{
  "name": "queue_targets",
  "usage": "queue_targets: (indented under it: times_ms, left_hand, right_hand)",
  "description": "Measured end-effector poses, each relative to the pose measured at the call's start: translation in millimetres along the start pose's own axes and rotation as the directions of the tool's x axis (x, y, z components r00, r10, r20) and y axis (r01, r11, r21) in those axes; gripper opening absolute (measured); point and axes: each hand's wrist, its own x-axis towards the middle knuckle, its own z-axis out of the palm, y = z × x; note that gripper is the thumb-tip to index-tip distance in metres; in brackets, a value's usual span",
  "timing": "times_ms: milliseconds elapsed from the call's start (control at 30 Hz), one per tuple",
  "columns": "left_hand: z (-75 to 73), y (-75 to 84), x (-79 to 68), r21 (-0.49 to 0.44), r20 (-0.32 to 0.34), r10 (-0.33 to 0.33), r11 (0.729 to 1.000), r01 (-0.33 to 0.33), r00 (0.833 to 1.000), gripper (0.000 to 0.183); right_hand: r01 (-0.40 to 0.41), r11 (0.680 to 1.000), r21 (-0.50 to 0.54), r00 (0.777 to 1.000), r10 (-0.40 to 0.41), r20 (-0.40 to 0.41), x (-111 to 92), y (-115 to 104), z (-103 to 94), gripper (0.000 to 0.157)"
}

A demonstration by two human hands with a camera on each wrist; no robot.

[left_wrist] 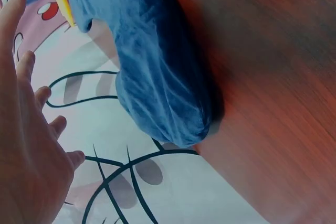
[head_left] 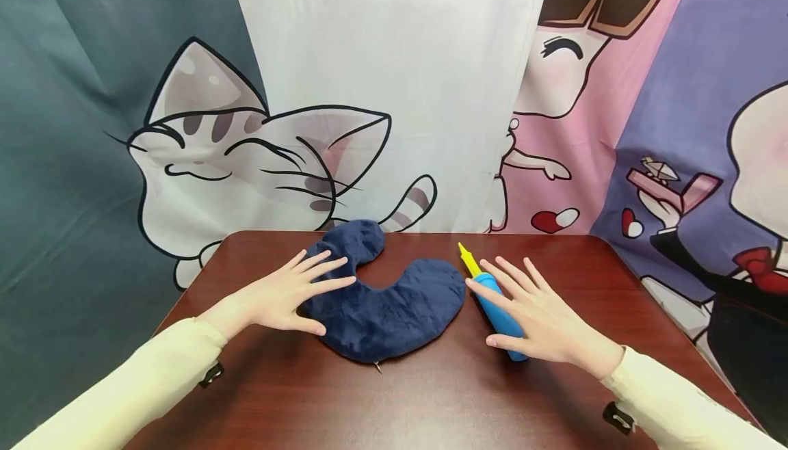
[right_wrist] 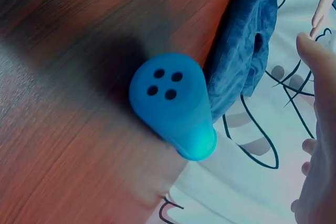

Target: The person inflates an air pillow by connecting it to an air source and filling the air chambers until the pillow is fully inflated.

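Observation:
A navy plush U-shaped neck pillow (head_left: 388, 313) lies on the table, its opening toward the back right; a small zipper pull hangs at its near edge. To its right lies a blue hand pump (head_left: 497, 313) with a yellow nozzle (head_left: 469, 258) pointing to the back. My left hand (head_left: 294, 293) hovers over the pillow's left side, fingers spread, holding nothing. My right hand (head_left: 542, 316) is spread above the pump and hides part of it. In the right wrist view, the pump's round end (right_wrist: 168, 85) shows several dark holes, apart from the hand.
The reddish-brown wooden table (head_left: 406, 409) ends at the back against a hanging cloth (head_left: 400, 40) printed with a cartoon cat and figures. Each cream sleeve carries a small black device (head_left: 618, 418) near the wrist.

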Motion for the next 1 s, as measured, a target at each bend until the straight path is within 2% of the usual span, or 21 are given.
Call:
queue_targets:
  times_ms: [367, 633, 1000]
  left_hand:
    - [6.4, -12.5, 7.3, -0.04, -0.003, -0.024, 0.999, 0.024, 1.0, 0.079]
    - [9.2, -18.3, 11.9, -0.068, 0.006, -0.038, 0.997, 0.039, 0.999, 0.076]
    - [21.2, -33.8, 17.1, -0.091, 0.011, -0.073, 0.993, 0.074, 0.997, 0.074]
  right_hand:
    - [-0.052, 0.995, 0.08, 0.999, 0.051, 0.009, 14, -12, -0.7, 0.081]
    - [-0.03, 0.996, 0.079, 0.999, 0.033, -0.039, 23, -18, 4.6, 0.081]
    - [-0.021, 0.993, 0.113, 1.0, 0.023, -0.014, 32, -22, 11.0, 0.079]
